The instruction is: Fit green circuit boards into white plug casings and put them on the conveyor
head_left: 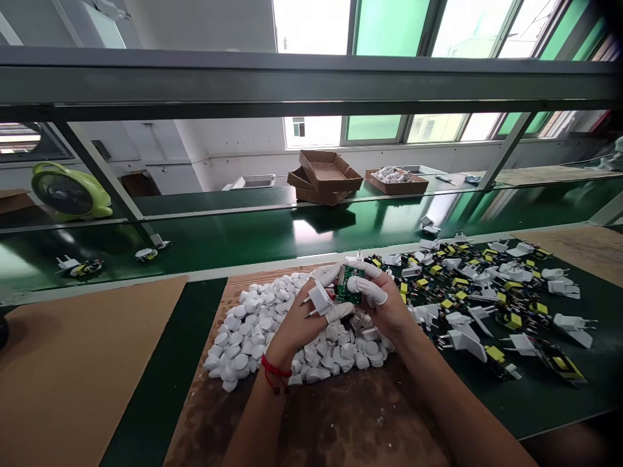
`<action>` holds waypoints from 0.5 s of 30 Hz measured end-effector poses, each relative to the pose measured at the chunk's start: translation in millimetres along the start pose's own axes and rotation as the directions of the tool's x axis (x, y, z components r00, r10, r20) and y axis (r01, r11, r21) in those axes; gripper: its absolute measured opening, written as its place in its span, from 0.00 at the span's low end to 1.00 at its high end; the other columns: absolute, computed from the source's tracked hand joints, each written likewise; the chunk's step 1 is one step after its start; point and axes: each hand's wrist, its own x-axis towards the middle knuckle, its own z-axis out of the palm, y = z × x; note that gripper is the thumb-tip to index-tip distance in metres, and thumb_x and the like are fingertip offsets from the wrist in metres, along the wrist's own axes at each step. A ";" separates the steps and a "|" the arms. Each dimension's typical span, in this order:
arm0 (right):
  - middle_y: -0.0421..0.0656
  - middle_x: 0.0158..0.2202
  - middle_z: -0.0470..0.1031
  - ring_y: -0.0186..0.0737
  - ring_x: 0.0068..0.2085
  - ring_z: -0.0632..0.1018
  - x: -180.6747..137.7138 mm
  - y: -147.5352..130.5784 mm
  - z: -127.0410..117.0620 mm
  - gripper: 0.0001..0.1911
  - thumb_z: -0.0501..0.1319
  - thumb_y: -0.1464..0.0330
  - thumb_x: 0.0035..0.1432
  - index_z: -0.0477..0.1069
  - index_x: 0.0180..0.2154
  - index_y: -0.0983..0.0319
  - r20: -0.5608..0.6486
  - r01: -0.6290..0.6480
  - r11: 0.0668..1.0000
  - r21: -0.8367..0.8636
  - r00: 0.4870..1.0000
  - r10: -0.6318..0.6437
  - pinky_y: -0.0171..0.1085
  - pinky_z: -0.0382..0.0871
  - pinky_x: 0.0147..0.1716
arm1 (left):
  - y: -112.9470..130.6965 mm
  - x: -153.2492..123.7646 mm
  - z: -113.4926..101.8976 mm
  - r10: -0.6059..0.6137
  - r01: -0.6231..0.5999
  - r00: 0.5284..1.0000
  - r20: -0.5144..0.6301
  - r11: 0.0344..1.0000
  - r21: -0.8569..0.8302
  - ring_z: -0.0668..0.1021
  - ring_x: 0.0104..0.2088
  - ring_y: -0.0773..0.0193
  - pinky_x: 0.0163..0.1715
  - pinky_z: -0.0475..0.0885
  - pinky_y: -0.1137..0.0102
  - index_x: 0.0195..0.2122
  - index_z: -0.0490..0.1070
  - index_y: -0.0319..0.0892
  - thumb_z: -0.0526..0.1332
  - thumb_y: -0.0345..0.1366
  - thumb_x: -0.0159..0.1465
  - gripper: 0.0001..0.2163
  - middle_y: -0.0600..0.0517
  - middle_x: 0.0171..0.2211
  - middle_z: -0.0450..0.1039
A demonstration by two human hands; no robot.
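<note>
My left hand (300, 319), with white finger covers and a red string bracelet at the wrist, is closed around a white two-pin plug piece (320, 298). Its pins point left. A green circuit board (343, 285) sits right beside that piece, between both hands; whether a wire joins them I cannot tell. My right hand (387, 303), also in white finger covers, pinches the board, its thumb lying across the face. Below both hands spreads a heap of small white plastic caps (257, 324) on a brown board (341, 421). My fingers hide part of the heap.
To the right lie many circuit boards with yellow parts and white plug pieces (462, 337). Cardboard trays (335, 172) stand beyond the green belt (233, 227). A metal beam (311, 84) crosses overhead. A green fan (68, 191) and a cardboard sheet (82, 350) are at left.
</note>
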 end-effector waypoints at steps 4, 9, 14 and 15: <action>0.32 0.15 0.61 0.23 0.15 0.52 0.3 1.2 -4.9 0.15 0.72 0.67 0.39 0.79 0.34 0.61 0.055 0.067 0.998 -0.002 0.996 -0.067 0.27 0.47 0.13 | -2.4 -1.2 -1.1 0.003 -0.002 1.000 0.014 0.999 -0.050 0.76 0.49 0.51 0.48 0.73 0.61 0.61 0.61 0.48 0.70 0.40 0.49 0.37 0.45 0.55 0.71; 0.32 0.16 0.62 0.22 0.15 0.51 1.5 2.1 -5.3 0.14 0.72 0.66 0.39 0.77 0.32 0.61 0.021 0.108 0.994 0.027 0.994 -0.109 0.26 0.45 0.13 | 6.3 4.6 8.6 0.125 -0.116 0.991 0.048 0.982 -0.150 0.74 0.52 0.54 0.50 0.71 0.64 0.59 0.64 0.46 0.69 0.37 0.53 0.31 0.46 0.54 0.72; 0.32 0.17 0.64 0.24 0.14 0.53 5.5 5.4 -1.0 0.20 0.70 0.60 0.43 0.73 0.39 0.60 -0.082 0.199 0.979 -0.037 0.976 -0.201 0.28 0.45 0.12 | 3.7 16.1 31.1 0.075 -0.091 0.995 -0.062 0.944 -0.318 0.77 0.43 0.57 0.44 0.72 0.65 0.49 0.71 0.40 0.65 0.41 0.57 0.20 0.46 0.47 0.76; 0.31 0.16 0.61 0.25 0.14 0.53 6.3 6.0 -0.6 0.21 0.70 0.60 0.43 0.72 0.40 0.60 -0.075 0.204 0.977 -0.060 0.975 -0.209 0.28 0.45 0.12 | 2.6 17.1 33.6 0.064 -0.088 0.994 -0.085 0.945 -0.314 0.77 0.42 0.58 0.42 0.72 0.66 0.48 0.72 0.40 0.64 0.41 0.58 0.18 0.46 0.46 0.76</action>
